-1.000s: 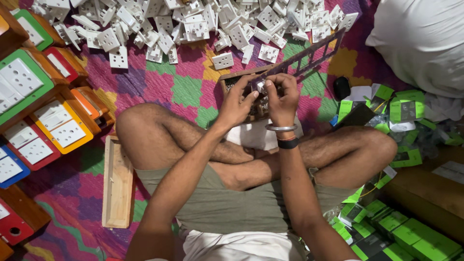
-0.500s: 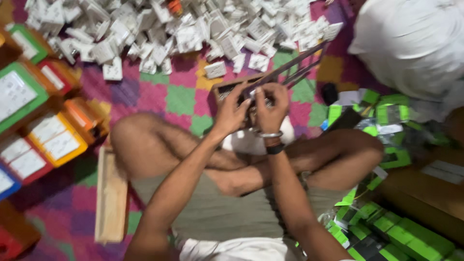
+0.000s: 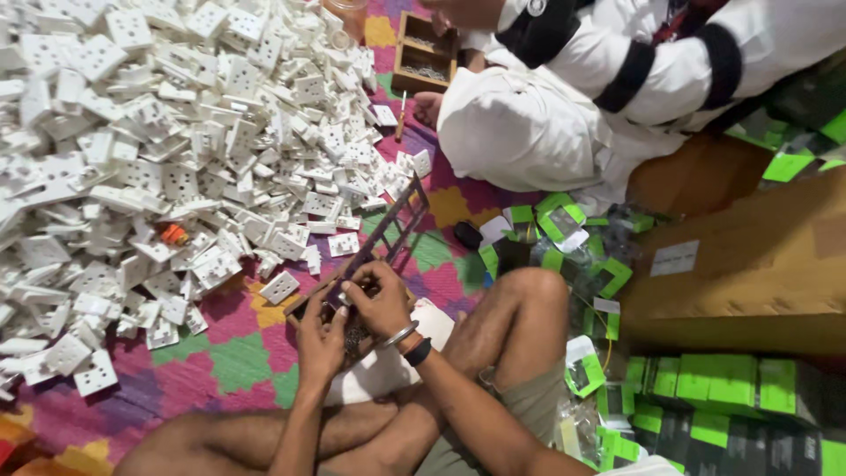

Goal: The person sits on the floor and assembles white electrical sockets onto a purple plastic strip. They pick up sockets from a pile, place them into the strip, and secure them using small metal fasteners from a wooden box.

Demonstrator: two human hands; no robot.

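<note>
My left hand (image 3: 321,339) and my right hand (image 3: 379,301) are together over a small wooden box (image 3: 310,303) on the patterned mat, fingers pinched on a small metal part (image 3: 342,301) between them. A dark metal frame (image 3: 390,232) with rectangular openings leans from the box up to the right. My right wrist carries a bangle and a dark band. I sit cross-legged, my right knee (image 3: 522,300) raised beside the hands.
A big heap of white plastic socket plates (image 3: 167,150) covers the mat at left. Another person in white (image 3: 564,97) sits at the top right beside a small wooden tray (image 3: 425,55). Green-and-black packets (image 3: 705,397) and a cardboard box (image 3: 749,264) lie at right.
The camera has swung up and to the right, so the heap and the other person fill more of the view. My hands stay together at the box.
</note>
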